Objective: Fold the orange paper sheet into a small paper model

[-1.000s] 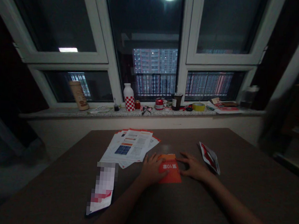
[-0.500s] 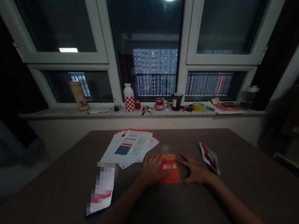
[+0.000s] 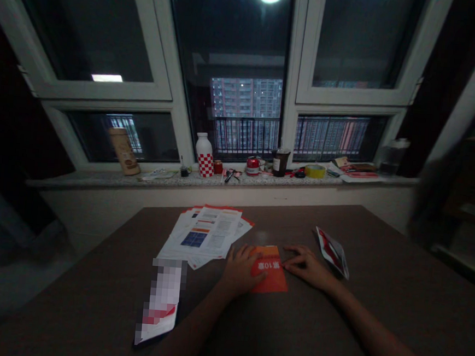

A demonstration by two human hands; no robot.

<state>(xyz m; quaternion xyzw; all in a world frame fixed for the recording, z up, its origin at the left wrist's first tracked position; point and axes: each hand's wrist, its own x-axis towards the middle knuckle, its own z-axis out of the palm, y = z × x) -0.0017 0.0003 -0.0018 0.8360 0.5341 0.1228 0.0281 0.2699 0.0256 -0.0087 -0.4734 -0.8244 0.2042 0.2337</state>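
Observation:
A folded orange-red sheet of paper [image 3: 269, 279] with white print lies flat on the table. My left hand [image 3: 240, 271] rests spread over its left side, fingers stretched out and pressing on the paper. At the right edge of the sheet is my right hand [image 3: 307, 266]. Its thumb and index finger are closed together at the paper's border, while the other fingers reach out above. Just beyond that hand stands a folded white and red paper [image 3: 332, 252], partly open.
Several printed sheets [image 3: 212, 236] lie fanned out at the back left of the brown table [image 3: 376, 298]. A phone-like flat item [image 3: 161, 309], partly pixelated, lies left of my left forearm. On the windowsill stand a checkered bottle [image 3: 205, 156], a dark cup [image 3: 280, 162] and yellow tape [image 3: 315, 171].
My right thumb has moved up the sheet's right edge to meet the index finger, so the hand is no longer spread. My left hand has stayed in place on the paper.

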